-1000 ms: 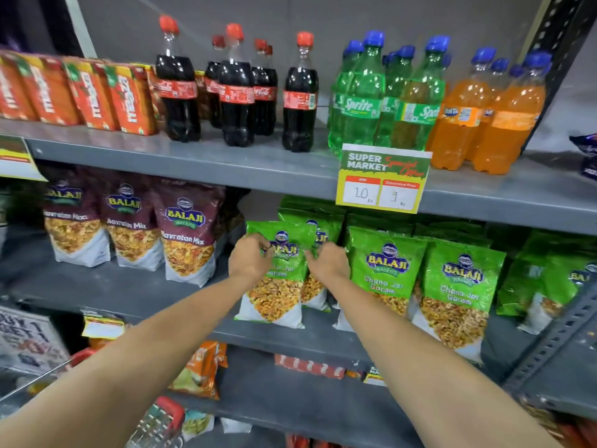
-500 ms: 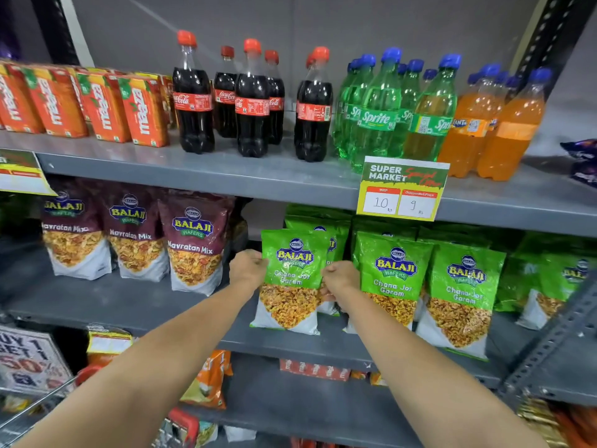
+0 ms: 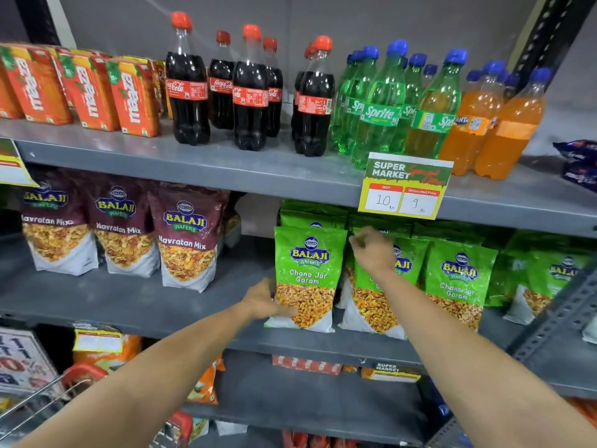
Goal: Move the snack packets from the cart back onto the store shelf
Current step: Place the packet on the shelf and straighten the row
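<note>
A green Chana Jor Garam packet is being steadied upright on the middle shelf, gripped at its lower corner by the left hand. The neighbouring packet is being touched by the loosely curled right hand. The pouches are judged light, crinkly and slippery, best pinched at the edges.

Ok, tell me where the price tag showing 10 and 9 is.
In the head view, the price tag hangs on the front edge of the drinks shelf, right of centre, below the Sprite bottles and above the green packets.
</note>
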